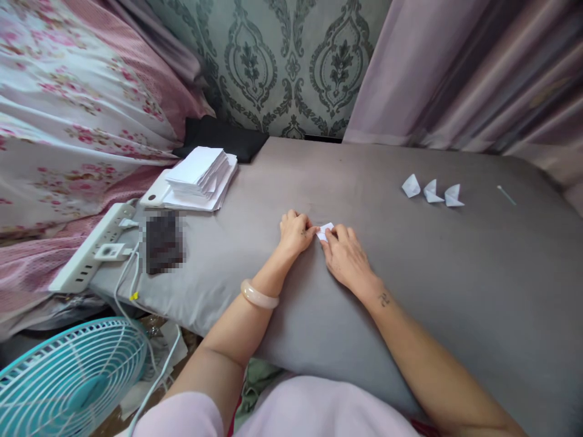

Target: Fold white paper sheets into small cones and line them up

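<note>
The left hand (296, 232) and right hand (347, 255) pinch a folded white paper (324, 231) on the grey bedsheet (291, 328), origami pieces (432, 192) at its two o'clock, paper stack (197, 166) at ten.

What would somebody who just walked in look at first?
Probably the big turquoise fan at the lower left, bright against the grey sheet. Next, perhaps, the three little folded white papers in a row at the upper right. In the middle, the left hand and right hand hold another small white paper.
</note>
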A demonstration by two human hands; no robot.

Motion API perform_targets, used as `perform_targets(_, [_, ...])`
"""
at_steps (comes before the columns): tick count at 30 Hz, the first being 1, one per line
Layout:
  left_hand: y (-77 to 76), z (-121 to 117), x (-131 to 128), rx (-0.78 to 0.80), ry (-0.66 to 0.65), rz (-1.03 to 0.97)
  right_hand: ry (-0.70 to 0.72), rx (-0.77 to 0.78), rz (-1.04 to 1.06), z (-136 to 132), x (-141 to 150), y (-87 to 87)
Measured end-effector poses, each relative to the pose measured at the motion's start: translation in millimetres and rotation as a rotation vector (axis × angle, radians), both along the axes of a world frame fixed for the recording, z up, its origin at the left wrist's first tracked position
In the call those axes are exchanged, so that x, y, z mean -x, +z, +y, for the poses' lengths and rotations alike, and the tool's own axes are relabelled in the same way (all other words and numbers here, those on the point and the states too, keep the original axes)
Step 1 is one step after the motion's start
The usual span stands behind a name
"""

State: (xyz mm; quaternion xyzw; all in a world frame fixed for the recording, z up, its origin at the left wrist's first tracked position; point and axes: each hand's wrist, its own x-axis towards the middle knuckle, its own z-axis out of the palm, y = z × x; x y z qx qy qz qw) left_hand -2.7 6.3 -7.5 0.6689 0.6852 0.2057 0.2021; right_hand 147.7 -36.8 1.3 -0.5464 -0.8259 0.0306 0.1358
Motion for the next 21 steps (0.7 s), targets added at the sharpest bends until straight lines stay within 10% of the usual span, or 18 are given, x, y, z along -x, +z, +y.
perform_targets(21, [9.6,-3,0,0.068,0.018,-0.085,0.004,-0.021,0.248,16,-12,-16.2])
